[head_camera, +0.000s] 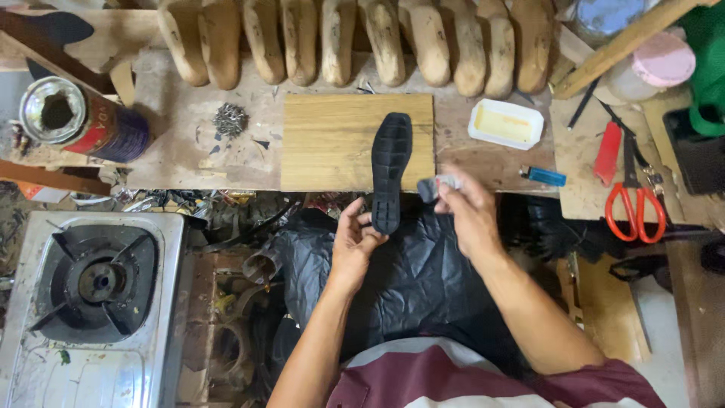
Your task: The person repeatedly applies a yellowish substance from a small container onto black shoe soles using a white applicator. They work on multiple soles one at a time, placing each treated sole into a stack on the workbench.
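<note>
Surface: a worn, stained wooden workbench [189, 151] crosses the top half of the view, with a cleaner wooden board [325, 143] lying on it at centre.
Room: a cluttered workshop seen from above; a steel gas stove [94, 302] sits at 8 o'clock and a black plastic sheet [423, 279] covers the person's lap.
Back row: wooden shoe lasts [355, 41] stand side by side along 12 o'clock.
Containers: an open metal can [79, 121] lies tilted at 10 o'clock, its inside dark; a white rectangular tub [505, 123] at 1 o'clock holds something pale yellow; a pink-lidded tub [649, 68] is at 2 o'clock, contents hidden.
Loose items: a small pile of nails [230, 119] at 11 o'clock; a blue lighter [544, 176] and red-handled scissors [637, 204] at 3 o'clock.
Sole: a black shoe sole [390, 170] rests tread-up, toe on the board, heel jutting over the bench's near edge.
Left hand [353, 243]: fingers clasp the sole's heel.
Right hand [464, 211]: fingertips pinch a small grey object [436, 186], blurred, just right of the sole.
</note>
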A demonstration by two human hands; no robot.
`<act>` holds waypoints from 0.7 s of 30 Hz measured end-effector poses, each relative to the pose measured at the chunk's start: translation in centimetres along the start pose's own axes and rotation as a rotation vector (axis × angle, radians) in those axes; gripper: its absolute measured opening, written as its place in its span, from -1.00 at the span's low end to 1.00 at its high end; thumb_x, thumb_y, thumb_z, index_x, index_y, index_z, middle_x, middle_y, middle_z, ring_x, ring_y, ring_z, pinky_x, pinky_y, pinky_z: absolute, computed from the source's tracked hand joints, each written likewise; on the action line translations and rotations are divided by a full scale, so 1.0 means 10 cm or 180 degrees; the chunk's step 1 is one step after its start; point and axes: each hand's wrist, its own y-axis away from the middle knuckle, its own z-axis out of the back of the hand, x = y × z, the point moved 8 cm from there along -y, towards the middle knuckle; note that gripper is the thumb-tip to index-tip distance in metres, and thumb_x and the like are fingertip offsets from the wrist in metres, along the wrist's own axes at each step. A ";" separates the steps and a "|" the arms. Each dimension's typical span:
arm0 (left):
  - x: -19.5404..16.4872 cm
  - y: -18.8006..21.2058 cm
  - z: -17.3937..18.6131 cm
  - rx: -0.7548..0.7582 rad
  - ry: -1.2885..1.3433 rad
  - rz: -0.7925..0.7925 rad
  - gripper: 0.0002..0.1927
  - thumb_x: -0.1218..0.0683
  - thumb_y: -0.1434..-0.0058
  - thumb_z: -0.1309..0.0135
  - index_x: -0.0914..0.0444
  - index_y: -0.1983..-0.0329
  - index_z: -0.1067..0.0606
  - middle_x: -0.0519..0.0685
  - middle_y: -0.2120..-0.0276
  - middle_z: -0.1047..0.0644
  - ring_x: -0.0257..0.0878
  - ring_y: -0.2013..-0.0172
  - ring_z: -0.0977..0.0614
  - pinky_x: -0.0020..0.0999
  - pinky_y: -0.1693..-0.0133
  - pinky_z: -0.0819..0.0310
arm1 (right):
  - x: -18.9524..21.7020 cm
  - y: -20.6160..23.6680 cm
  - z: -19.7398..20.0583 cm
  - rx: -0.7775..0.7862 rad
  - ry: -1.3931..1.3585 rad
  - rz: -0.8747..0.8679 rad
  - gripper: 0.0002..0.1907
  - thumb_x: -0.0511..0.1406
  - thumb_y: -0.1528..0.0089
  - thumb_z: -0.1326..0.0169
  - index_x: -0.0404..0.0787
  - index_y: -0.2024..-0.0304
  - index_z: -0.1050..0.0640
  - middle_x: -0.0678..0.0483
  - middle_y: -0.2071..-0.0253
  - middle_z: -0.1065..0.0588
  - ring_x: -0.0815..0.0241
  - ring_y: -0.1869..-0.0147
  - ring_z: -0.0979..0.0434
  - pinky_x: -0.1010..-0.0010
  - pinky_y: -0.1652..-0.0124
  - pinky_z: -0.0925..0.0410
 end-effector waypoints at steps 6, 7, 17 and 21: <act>0.15 0.08 -0.32 0.0176 0.0126 -0.0203 -0.14 0.47 -0.13 0.02 0.23 -0.49 -0.06 0.09 -0.06 -0.46 -0.26 0.17 -0.60 -0.28 0.01 -0.56 | -0.45 0.54 0.06 -0.0155 -0.0798 -0.0075 -0.39 -0.42 -0.34 -0.02 -0.36 -0.44 -0.26 -0.05 -0.21 -0.48 0.21 -0.01 -0.61 0.38 0.03 -0.49; 0.18 0.09 -0.34 0.0167 0.0130 -0.0244 -0.14 0.48 -0.12 0.03 0.23 -0.50 -0.06 0.09 -0.07 -0.45 -0.25 0.17 -0.60 -0.28 0.01 -0.57 | -0.44 0.59 0.02 -0.0100 -0.0875 -0.0016 -0.30 -0.45 -0.29 0.00 -0.30 -0.48 -0.17 -0.03 -0.30 -0.43 0.22 -0.08 -0.63 0.38 -0.01 -0.50; 0.34 0.39 -0.64 0.0485 -0.0524 -0.0316 -0.14 0.44 -0.20 -0.03 0.22 -0.54 -0.04 0.07 -0.14 -0.35 -0.23 -0.02 -0.52 -0.31 -0.08 -0.49 | -0.40 0.79 0.10 -0.0067 -0.1019 -0.0006 -0.09 -0.63 -0.18 0.00 -0.19 -0.55 -0.05 -0.09 -0.32 -0.37 0.26 -0.07 -0.54 0.43 -0.03 -0.44; 0.28 0.50 -0.81 0.0864 -0.1004 -0.0352 -0.15 0.33 -0.27 -0.07 0.18 -0.54 0.04 0.04 -0.24 -0.35 -0.19 -0.12 -0.50 -0.28 -0.14 -0.44 | -0.35 1.11 0.50 -0.0218 -0.1062 -0.0202 -0.10 -0.62 -0.22 0.00 -0.15 -0.58 -0.08 -0.17 -0.20 -0.47 0.28 -0.03 -0.52 0.48 0.00 -0.40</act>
